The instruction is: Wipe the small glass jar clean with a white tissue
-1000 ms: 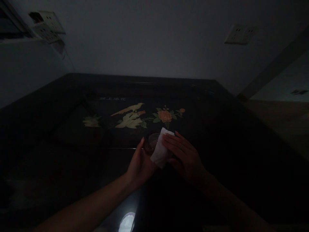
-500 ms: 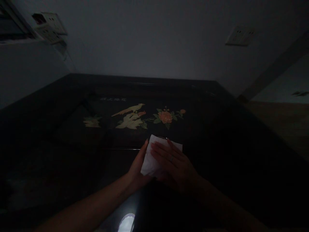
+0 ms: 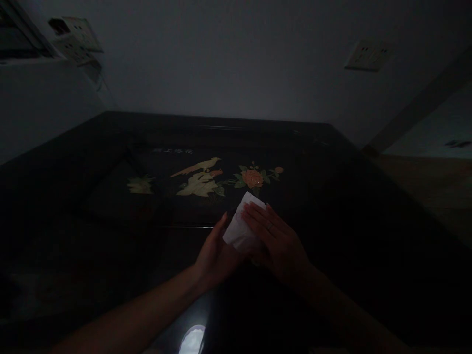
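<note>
A folded white tissue [image 3: 241, 235] lies between my two hands, above the dark table. My right hand [image 3: 278, 241] wears a ring and presses the tissue with its fingers laid across it. Beside the tissue's left edge is my left hand [image 3: 217, 258], with the thumb pointing up. The left hand's other fingers are hidden behind the tissue, and whatever they grip there is too dark to make out.
The dark glossy table [image 3: 177, 253] bears an inlaid bird [image 3: 201, 167] and an orange flower [image 3: 252, 178]. It meets a pale wall [image 3: 228, 64] with a socket plate [image 3: 368, 55] at right and more sockets [image 3: 79, 37] at left. The room is dim.
My right hand and the tissue have shifted slightly right and up, and the tissue has turned and shows a smaller area. My left hand has hardly moved.
</note>
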The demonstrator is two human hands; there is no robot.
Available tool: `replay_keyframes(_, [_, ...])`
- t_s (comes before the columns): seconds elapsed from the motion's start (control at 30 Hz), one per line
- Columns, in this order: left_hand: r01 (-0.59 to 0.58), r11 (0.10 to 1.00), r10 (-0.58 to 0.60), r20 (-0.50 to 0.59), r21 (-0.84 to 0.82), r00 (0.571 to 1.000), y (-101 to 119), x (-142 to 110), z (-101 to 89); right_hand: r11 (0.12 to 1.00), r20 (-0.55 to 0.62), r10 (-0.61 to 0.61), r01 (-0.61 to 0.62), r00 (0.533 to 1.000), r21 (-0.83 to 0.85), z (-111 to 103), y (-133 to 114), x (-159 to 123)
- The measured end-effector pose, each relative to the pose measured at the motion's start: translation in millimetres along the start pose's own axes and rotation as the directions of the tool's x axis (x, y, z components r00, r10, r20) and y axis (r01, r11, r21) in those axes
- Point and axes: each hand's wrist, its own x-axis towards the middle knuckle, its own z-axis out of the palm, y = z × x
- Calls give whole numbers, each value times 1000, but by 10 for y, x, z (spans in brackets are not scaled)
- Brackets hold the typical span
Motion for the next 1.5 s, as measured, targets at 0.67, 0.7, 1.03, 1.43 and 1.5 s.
replay_keyframes(0.67, [87,996,-87,-9,14,996,54,-46,-32,998,-71,-37,33,997,-62,154,-144,-41])
replay_keyframes(0.7, [104,995,-104,-6,4,995,52,-43,-48,997,-72,-28,23,997,-69,166,-157,-40])
replay_keyframes(1.03, [13,1000,-12,-71,11,997,15,0,-19,1000,-47,28,-29,998,-8,93,-60,-56])
replay_keyframes(1.43, [-71,997,71,43,4,997,46,-1,-4,992,-125,-54,67,991,104,-6,34,-46])
replay_keyframes(1.5, [-43,999,42,37,19,998,47,-6,12,990,-132,-84,98,988,105,3,22,-52])
